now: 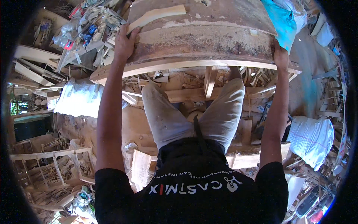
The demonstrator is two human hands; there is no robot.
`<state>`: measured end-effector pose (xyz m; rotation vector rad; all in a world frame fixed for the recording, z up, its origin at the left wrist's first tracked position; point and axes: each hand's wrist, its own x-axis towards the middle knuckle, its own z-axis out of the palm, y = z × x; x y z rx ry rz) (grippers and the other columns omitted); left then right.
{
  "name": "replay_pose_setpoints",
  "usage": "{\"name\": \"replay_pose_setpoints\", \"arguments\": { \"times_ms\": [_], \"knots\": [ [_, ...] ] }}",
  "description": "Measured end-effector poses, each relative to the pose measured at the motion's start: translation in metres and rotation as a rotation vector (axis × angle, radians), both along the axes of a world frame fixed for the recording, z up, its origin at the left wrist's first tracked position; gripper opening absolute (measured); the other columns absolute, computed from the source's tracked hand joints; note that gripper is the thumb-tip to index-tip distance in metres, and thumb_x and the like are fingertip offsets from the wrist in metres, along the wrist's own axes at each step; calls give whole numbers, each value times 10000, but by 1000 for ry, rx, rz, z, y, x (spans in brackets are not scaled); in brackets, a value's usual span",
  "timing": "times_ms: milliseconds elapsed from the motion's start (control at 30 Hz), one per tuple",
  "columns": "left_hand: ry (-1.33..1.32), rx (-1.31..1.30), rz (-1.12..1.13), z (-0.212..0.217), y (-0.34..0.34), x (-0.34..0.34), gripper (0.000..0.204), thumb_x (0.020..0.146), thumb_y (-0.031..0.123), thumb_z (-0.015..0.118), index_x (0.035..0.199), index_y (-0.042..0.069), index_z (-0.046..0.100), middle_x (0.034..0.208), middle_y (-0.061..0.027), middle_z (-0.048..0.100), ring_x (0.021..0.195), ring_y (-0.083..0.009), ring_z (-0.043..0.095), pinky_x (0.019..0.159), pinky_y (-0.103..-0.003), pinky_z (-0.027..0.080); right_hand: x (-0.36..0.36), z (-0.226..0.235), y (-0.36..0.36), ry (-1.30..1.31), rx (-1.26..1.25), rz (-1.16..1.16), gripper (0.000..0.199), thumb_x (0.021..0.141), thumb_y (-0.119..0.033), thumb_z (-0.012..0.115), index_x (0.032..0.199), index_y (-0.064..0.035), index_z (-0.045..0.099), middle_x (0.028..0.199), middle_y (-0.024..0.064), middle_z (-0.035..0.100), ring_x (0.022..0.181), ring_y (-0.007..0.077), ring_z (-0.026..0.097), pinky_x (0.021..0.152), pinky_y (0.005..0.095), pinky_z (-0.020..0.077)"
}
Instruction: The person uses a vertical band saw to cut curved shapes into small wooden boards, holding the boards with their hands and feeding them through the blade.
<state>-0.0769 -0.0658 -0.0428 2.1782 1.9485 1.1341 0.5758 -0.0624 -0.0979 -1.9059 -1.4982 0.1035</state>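
In front of me lies a broad, worn wooden board [205, 43], stained dark and dusty, on a frame with a pale front rail [194, 64]. My left hand [126, 43] grips the board's left edge, thumb on top, its fingers partly hidden. At the opposite edge, my right hand [280, 56] is closed round the board's side, the fingertips out of sight. A thin, curved strip of pale wood [158, 15] rests on top of the board, its left end close by my left hand. Both arms are stretched forward.
Wood offcuts and plastic bottles [67, 41] are heaped at the far left. A white sack [80, 98] stands left and another sack [311, 140] right. Teal sheeting [285, 28] hangs by the board's far right corner. Wooden legs [210, 81] and scraps lie below it.
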Motion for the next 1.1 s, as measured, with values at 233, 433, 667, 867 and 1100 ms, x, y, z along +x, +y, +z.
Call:
{"name": "replay_pose_setpoints", "arguments": {
  "times_ms": [233, 433, 667, 867, 1100],
  "knots": [
    [25, 6, 14, 3, -9, 5, 496, 997, 400, 697, 1292, 16, 588, 1146, -305, 682, 1090, -485, 655, 928, -529, 516, 13, -13, 11, -63, -58, -11, 547, 1068, -528, 439, 1291, -85, 671, 1290, 314, 640, 1225, 527, 576, 1027, 561, 464],
    [-11, 16, -7, 8, -13, 11, 474, 1000, 378, 701, 1290, 20, 590, 1170, -309, 663, 1090, -479, 650, 921, -529, 517, 8, -3, 6, -33, -94, -58, 565, 1062, -545, 449, 1312, -88, 669, 1286, 318, 645, 1230, 527, 577, 1030, 552, 461],
    [79, 80, -8, 8, -18, 6, 457, 976, 347, 728, 1276, 15, 628, 1196, -289, 633, 1093, -478, 628, 926, -531, 511, -8, 4, 0, -17, -100, -26, 524, 1085, -482, 450, 1297, -56, 670, 1272, 321, 654, 1213, 515, 594, 1004, 539, 476],
    [-32, -17, -8, 6, -10, 5, 449, 980, 299, 722, 1307, 9, 617, 1226, -287, 638, 1126, -477, 615, 955, -514, 503, -13, 0, -5, 19, 0, -67, 476, 1091, -433, 474, 1243, -24, 664, 1103, 340, 675, 1031, 527, 646, 888, 552, 491],
    [-87, -77, 12, 4, -14, 5, 403, 1002, 264, 704, 1303, 27, 580, 1233, -267, 647, 1139, -417, 642, 944, -460, 516, -19, 6, -26, -76, 49, 56, 423, 1079, -339, 503, 1213, 15, 694, 1098, 351, 680, 1029, 573, 625, 829, 593, 497]
  ]
}}
